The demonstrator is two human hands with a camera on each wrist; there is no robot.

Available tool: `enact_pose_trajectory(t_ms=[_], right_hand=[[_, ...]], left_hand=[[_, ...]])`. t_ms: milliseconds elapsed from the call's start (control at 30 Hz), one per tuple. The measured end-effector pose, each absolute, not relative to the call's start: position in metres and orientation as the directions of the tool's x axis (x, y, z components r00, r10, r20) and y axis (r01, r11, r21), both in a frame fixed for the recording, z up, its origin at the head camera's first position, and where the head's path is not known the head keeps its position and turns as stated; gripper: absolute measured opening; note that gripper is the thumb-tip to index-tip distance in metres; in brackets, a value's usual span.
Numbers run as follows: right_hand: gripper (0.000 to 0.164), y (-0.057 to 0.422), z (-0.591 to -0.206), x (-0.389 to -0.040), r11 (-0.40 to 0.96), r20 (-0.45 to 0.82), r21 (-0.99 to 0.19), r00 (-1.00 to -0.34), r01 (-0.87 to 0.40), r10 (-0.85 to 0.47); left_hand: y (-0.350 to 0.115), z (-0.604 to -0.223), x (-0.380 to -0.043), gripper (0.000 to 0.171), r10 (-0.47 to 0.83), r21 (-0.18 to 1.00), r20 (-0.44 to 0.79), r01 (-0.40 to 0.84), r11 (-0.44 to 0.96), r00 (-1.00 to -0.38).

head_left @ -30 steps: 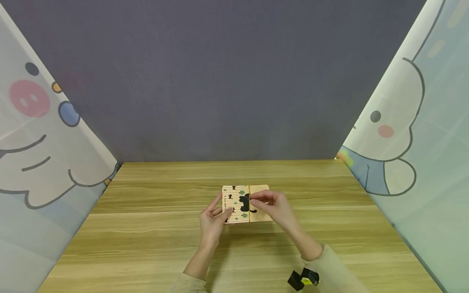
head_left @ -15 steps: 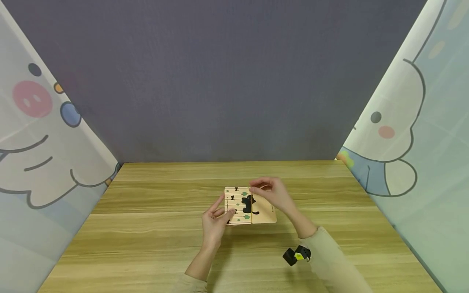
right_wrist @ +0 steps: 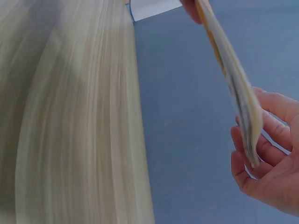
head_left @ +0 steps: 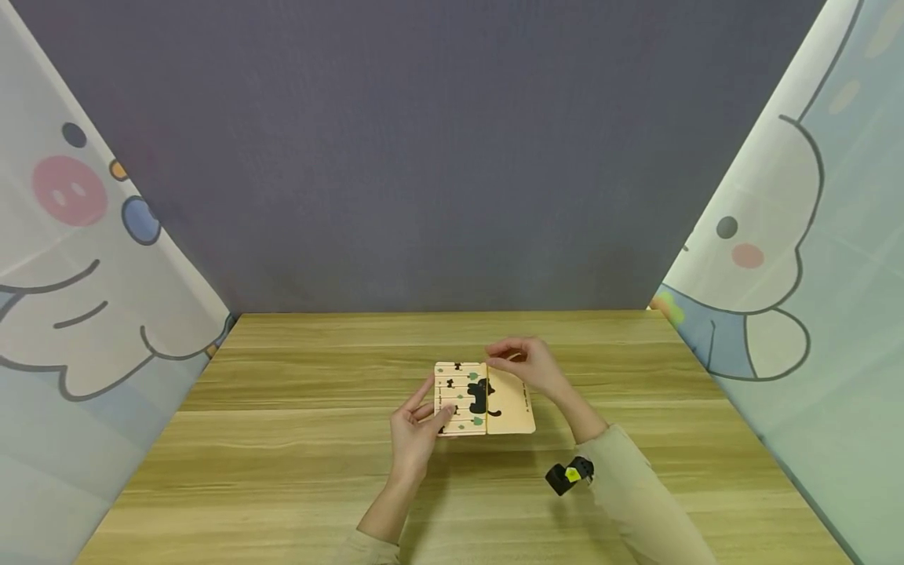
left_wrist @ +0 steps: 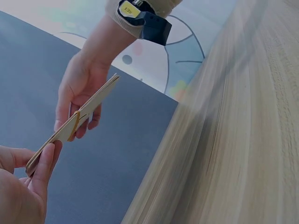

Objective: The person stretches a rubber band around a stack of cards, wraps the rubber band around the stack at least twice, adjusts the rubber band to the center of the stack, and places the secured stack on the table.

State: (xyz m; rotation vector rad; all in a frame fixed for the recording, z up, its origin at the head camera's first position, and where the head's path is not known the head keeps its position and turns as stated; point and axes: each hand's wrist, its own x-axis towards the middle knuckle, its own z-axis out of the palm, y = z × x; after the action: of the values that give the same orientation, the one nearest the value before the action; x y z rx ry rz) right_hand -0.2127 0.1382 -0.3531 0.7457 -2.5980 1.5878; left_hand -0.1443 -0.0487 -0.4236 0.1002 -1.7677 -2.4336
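A small cream notebook [head_left: 461,424] with a black cat and green leaves printed on it is held up over the table. Its right part is plain cream, and a yellow elastic band [head_left: 486,408] runs across the middle from top to bottom. My left hand [head_left: 412,439] grips the left side, thumb on the printed face and fingers behind. At the top edge, my right hand [head_left: 533,367] has thumb and index fingertips at the band's upper end, pinching there. The left wrist view shows the notebook edge-on, with the elastic band [left_wrist: 74,125] looped around it close to the right hand [left_wrist: 84,88].
Below lies a wood-grain table [head_left: 282,455]. A dark grey panel [head_left: 438,157] stands behind its far edge, and cartoon-printed cloths flank it, left [head_left: 85,314] and right [head_left: 770,329]. A black device with a yellow label [head_left: 570,474] hangs at my right wrist.
My right hand has moved up from the middle of the notebook to its top edge, along the band. The notebook and left hand have shifted slightly right.
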Motion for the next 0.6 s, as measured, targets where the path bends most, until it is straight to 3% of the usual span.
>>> enact_pose_trajectory(t_ms=[600], right_hand=[[0.017,0.148,-0.394,-0.236,0.351,0.196,-0.865,-0.886,-0.358,-0.420]], left_hand=[[-0.047,-0.425,-0.145,0.055,-0.147,0.953,0.029,0.072,-0.295,-0.989]])
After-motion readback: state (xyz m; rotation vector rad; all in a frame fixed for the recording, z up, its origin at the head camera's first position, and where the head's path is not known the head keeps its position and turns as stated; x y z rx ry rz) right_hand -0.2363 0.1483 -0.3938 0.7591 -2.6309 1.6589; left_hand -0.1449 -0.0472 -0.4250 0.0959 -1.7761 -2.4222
